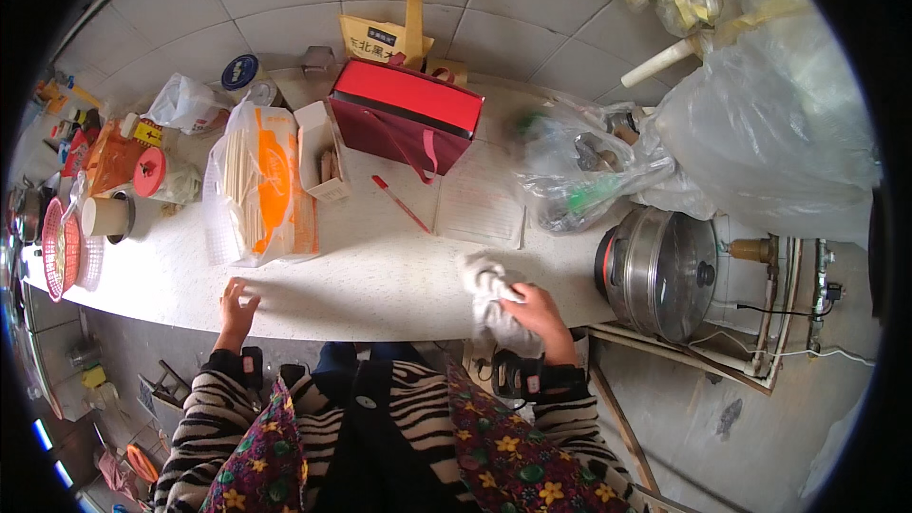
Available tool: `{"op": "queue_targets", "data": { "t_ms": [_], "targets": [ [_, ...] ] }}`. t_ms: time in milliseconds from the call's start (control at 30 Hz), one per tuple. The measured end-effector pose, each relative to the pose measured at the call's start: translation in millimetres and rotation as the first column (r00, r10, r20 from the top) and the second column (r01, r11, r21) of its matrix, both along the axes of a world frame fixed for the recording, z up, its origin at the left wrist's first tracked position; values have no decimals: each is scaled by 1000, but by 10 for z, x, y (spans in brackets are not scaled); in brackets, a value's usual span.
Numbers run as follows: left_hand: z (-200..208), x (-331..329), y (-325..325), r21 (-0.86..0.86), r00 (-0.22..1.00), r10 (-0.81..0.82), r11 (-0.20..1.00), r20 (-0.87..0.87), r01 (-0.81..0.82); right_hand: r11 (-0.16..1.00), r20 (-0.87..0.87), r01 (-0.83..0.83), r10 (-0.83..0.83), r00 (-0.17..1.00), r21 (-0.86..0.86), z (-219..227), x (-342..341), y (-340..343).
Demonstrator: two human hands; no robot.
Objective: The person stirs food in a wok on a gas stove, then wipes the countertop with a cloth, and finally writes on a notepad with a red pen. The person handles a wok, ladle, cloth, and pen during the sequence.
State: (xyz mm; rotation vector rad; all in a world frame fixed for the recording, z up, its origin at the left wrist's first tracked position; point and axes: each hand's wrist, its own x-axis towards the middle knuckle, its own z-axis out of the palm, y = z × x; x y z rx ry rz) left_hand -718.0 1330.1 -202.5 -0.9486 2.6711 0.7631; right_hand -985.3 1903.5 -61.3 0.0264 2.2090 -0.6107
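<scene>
My right hand (539,312) grips a crumpled pale cloth (491,290) at the front right of the speckled white counter (370,296). Part of the cloth hangs toward the counter's front edge. Over the left part of that edge is my left hand (238,307), fingers apart and nothing in it. Beyond the hands lie a red pen (402,204) and a sheet of paper (482,209). A clear plastic bag with orange print (271,185), holding a stack of pale flat items, is the nearest thing past my left hand.
A dark red gift bag (399,138) stands at the back beside an open carton (323,154). Plastic bags (589,166) crowd the right, near a steel pot with a glass lid (662,274). Leftward are a red-lidded jar (150,172), a paper cup (104,217) and a pink basket (59,252).
</scene>
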Motion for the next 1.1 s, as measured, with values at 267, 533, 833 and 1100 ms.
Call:
{"op": "queue_targets", "data": {
  "t_ms": [267,533,833,1100],
  "targets": [
    [579,541,-53,226,889,447,860,97,-457,918,110,-140,194,975,-371,87,46,-1127],
    [668,1229,-243,11,918,394,919,-38,-394,838,-189,-50,-64,980,-544,-69,241,-1975],
    [423,2252,-1133,35,757,647,762,-93,-647,872,67,-174,229,971,-457,70,768,-2374],
    [770,3259,-1557,520,383,901,430,-202,-738,793,227,-332,497,838,-511,232,1759,-4026]
  ]
}}
